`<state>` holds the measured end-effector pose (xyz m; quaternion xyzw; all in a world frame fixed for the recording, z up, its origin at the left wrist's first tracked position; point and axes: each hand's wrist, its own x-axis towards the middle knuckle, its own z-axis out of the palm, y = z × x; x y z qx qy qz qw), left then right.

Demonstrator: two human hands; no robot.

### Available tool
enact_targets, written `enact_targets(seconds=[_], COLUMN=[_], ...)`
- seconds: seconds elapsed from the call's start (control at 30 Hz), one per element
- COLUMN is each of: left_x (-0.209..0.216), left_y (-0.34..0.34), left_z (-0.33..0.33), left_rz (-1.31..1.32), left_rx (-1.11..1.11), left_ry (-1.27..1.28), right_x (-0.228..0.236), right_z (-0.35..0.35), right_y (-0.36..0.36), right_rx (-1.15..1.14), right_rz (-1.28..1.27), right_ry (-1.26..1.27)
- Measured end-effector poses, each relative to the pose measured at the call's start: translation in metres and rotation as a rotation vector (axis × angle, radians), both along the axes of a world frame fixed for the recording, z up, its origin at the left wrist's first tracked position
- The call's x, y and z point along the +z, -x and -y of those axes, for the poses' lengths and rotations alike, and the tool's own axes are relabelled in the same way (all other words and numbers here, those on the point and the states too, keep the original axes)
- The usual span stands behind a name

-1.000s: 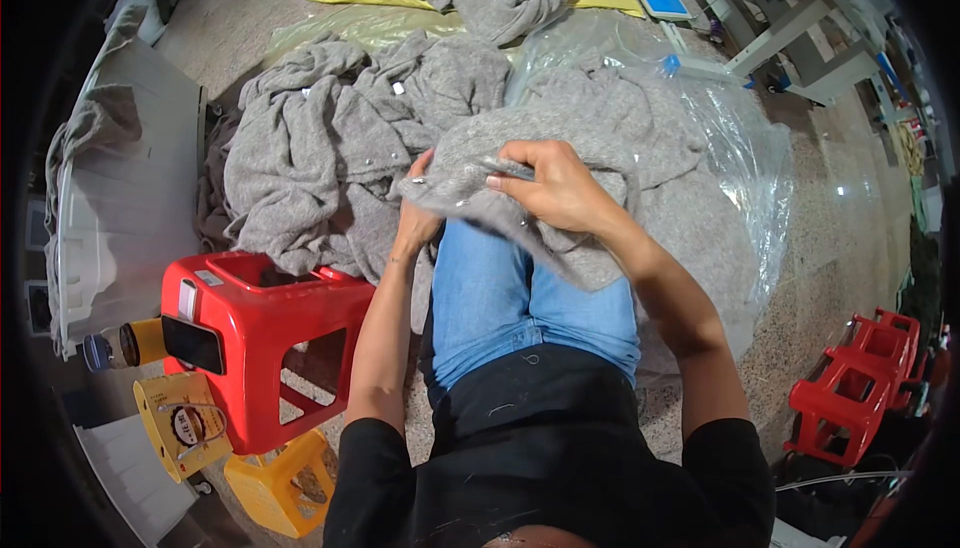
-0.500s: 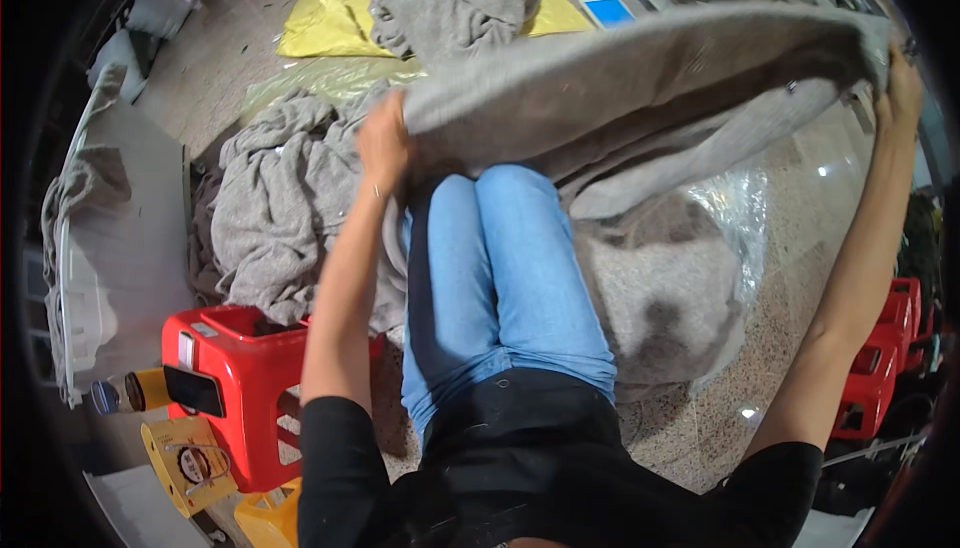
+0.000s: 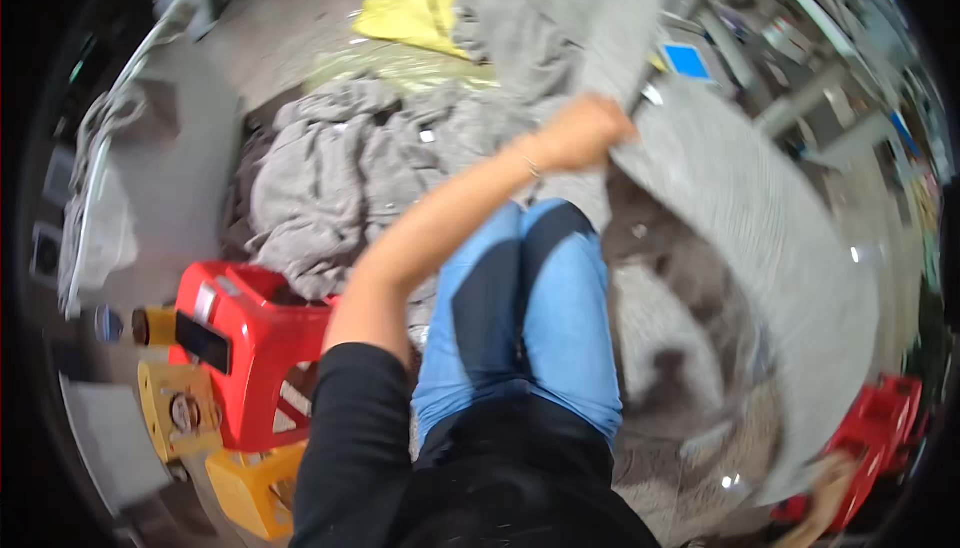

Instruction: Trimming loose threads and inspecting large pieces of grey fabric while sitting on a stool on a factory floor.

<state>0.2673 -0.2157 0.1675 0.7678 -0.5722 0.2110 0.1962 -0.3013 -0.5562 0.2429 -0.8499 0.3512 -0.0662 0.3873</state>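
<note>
A long piece of grey knit cloth point(image 3: 750, 188) sweeps in a curved band through the air, from beyond my knees round to the lower right. My left hand point(image 3: 590, 133) is closed on its upper end, the arm reaching across above my knees. At the lower right edge my right hand point(image 3: 828, 483) shows only in part beside the cloth's other end, its fingers smeared by motion. Under the band, more grey and brown cloth point(image 3: 665, 348) lies by my right leg. A crumpled heap of the same grey cloth point(image 3: 320, 178) spreads at the left of my knees.
A red stool point(image 3: 260, 348) with a black phone point(image 3: 203, 340) on it stands at my left. Beside it are a yellow box point(image 3: 175, 408) and a yellow stool point(image 3: 255, 488). A white bin point(image 3: 185, 148) rises beyond. Another red stool point(image 3: 880, 418) is at right; yellow sheeting point(image 3: 410, 8) lies farther off.
My left hand has swung right across my knees with the cloth. My right hand has dropped from the upper right to the lower right edge, and the cloth has turned with them.
</note>
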Motion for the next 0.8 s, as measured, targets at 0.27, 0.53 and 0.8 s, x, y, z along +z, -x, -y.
enact_targets(seconds=[0.27,0.53,0.8], left_x=[-0.116,-0.158,-0.245], left_y=[0.036,0.009,0.039], left_z=[0.044,-0.15,-0.319], left_rz=[-0.825,-1.032,-0.704], left_rx=[0.175,0.712,1.532], left_ry=[-0.901,0.198,-0.084], right_x=[-0.217,-0.222,-0.165], right_z=[0.005,0.0,-0.11], right_y=[0.019,-0.071,-0.215], right_rx=[0.546,0.549,0.633], right_rz=[-1.014,-0.78,-0.166], right_ry=[-0.153,0.177,0.204])
